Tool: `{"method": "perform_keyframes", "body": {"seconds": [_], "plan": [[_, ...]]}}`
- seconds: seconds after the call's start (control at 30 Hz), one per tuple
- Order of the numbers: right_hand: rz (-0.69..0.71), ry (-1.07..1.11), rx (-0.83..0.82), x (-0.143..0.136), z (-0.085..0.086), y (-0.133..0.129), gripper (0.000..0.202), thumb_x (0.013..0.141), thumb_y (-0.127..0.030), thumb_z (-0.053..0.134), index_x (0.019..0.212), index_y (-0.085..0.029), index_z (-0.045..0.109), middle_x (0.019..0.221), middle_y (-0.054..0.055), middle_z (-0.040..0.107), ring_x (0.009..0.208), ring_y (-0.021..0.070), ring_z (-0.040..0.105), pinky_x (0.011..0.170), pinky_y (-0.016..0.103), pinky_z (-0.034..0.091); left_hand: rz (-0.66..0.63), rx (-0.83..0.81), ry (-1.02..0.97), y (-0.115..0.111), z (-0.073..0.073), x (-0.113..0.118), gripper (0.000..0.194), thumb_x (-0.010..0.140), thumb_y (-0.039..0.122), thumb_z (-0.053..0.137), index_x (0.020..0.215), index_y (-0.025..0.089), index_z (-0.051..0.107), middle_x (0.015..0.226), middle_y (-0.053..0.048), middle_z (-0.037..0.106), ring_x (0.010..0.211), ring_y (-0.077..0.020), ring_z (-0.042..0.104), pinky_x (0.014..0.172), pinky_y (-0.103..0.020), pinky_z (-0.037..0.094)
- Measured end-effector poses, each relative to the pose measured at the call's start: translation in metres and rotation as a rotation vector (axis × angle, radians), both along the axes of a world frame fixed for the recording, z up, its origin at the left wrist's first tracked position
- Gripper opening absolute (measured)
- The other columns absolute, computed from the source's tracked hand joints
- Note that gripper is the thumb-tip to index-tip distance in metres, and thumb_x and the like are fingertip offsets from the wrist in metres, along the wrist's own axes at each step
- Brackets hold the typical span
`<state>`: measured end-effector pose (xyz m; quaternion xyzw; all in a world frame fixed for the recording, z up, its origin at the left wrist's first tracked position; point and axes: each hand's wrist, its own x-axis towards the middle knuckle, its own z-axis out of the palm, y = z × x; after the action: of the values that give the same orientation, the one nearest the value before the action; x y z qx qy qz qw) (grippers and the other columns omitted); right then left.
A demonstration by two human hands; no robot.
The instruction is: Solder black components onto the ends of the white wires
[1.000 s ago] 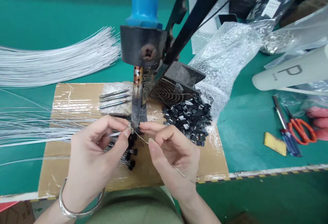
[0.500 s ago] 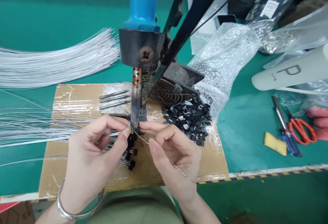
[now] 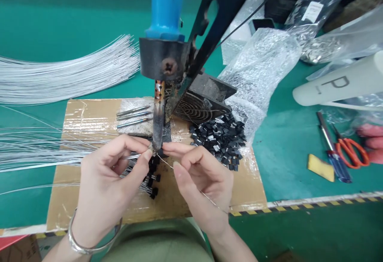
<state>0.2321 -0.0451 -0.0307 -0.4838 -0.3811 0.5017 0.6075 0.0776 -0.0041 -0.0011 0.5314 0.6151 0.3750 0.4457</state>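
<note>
A soldering iron with a blue handle (image 3: 167,6) hangs tip down in a black clamp. At its tip, my left hand (image 3: 115,174) pinches a small part and the end of a white wire between thumb and forefinger. My right hand (image 3: 203,182) is closed on a thin solder wire (image 3: 164,161) that runs up to the tip, and its forefinger reaches beside the tip. Beneath the hands, black connectors on wires (image 3: 153,192) lie on the cardboard (image 3: 245,190). A pile of small black connectors (image 3: 218,138) sits right of the iron.
A bundle of white wires (image 3: 89,68) lies at the left. Behind the pile stand a black fan (image 3: 200,102) and bubble wrap (image 3: 257,66). Orange-handled scissors (image 3: 353,154), a screwdriver (image 3: 339,166), a yellow sponge (image 3: 320,167) and a white cup (image 3: 341,80) are at the right.
</note>
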Motion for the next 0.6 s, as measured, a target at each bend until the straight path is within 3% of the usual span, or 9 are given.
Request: {"method": "perform_keyframes", "body": {"seconds": [0.6], "plan": [[-0.014,0.008,0.008,-0.0032,-0.0034,0.0002,0.024,0.093,-0.002,0.070,0.085,-0.024,0.067,0.121,0.003,0.085,0.111,0.0167,0.082,0.104,0.028,0.062,-0.016,0.015,0.000,0.0007,-0.0021,-0.0016,0.011,0.083,0.017,0.079,0.078,0.027,0.078,0.085,0.005,0.079,0.069,-0.0094,0.068,0.060,-0.016,0.051]]}}
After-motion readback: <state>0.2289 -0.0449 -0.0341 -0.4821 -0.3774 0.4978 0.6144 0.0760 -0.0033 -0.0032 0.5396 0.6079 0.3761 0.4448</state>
